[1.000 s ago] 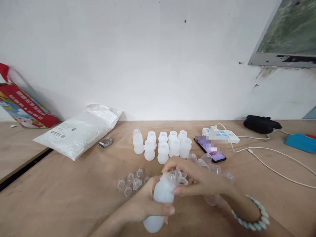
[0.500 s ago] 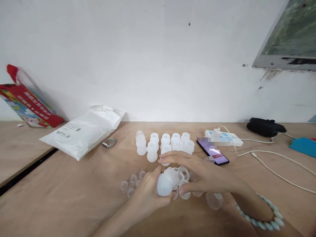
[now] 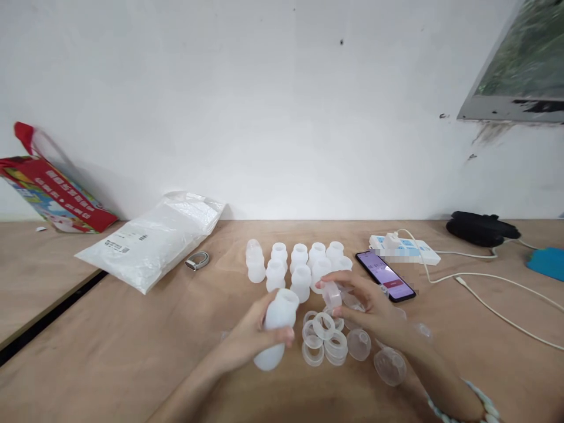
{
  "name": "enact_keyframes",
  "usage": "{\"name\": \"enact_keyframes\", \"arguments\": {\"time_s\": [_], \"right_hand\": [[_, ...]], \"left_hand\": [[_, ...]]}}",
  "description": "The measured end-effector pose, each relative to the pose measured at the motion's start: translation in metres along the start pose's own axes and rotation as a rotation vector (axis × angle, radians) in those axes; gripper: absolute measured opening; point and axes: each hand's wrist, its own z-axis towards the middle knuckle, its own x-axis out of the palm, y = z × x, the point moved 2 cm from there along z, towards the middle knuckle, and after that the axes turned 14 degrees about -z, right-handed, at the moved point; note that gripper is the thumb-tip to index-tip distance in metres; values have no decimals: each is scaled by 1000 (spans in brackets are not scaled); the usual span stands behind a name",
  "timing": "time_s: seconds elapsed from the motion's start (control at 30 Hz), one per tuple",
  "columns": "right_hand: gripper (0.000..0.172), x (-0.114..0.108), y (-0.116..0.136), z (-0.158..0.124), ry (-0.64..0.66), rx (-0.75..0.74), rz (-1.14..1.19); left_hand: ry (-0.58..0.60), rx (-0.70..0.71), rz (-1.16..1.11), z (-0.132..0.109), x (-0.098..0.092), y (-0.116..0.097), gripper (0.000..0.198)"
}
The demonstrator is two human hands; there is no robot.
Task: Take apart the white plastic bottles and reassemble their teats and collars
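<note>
My left hand is wrapped round a milky white baby bottle, which leans slightly with its open mouth up. Between the thumb and fingers of my right hand is a translucent bottle collar, turned on its side, a short way right of the bottle's mouth. Whether a teat sits in this collar I cannot tell. Below it lies a pile of translucent rings. Clear domed caps lie beside the pile, partly under my right hand and forearm. Behind my hands stand several white bottles in rows.
At the back left of the wooden table are a white plastic mailer, a red printed bag and a wristband. Rightward lie a phone, a power strip, white cables and a black case.
My right hand has drawn back from the bottle's top with the collar pinched in it. The bottle has moved left and its mouth now shows open. The view has shifted slightly.
</note>
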Motion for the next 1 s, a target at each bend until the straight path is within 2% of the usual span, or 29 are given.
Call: {"name": "enact_keyframes", "arguments": {"time_s": [0.1, 0.17, 0.23, 0.4, 0.53, 0.63, 0.73, 0.8, 0.87, 0.9, 0.93, 0.97, 1.0], "right_hand": [[35, 3, -14, -2, -115, 47, 14], [35, 5, -18, -3, -140, 58, -24], [36, 6, -18, -3, -138, 69, -86], [35, 11, -12, -2, -39, 42, -145], [34, 16, -7, -2, -7, -15, -138], [34, 20, -6, -3, 4, -17, -155], [39, 22, -6, -4, -2, 7, -158], [38, 24, -6, -5, -4, 28, -148], [34, 27, -4, -5, 7, 15, -157], [32, 29, -2, -6, 11, -6, -174], [32, 31, 0, -6, 8, -34, -197], [33, 34, 2, -7, 3, -66, -224], [35, 37, 4, -8, -7, -99, -253]], "left_hand": [[-198, 167, 24, 2, -21, -9, 55], [-388, 289, 149, 3, -35, -16, 51], [-495, 337, 268, 8, -49, -16, 48], [-566, 331, 342, 28, -76, 7, 43], [-564, 315, 366, 37, -83, 20, 47], [-562, 285, 436, 36, -82, 19, 48], [-621, 285, 496, 29, -78, 7, 58], [-709, 336, 531, 20, -70, -6, 66], [-797, 457, 542, 8, -55, -19, 57], [-785, 543, 520, 3, -44, -24, 46], [-722, 592, 471, -1, -32, -27, 33], [-603, 555, 421, -3, -20, -26, 24], [-461, 455, 384, -2, -8, -23, 23]]}}
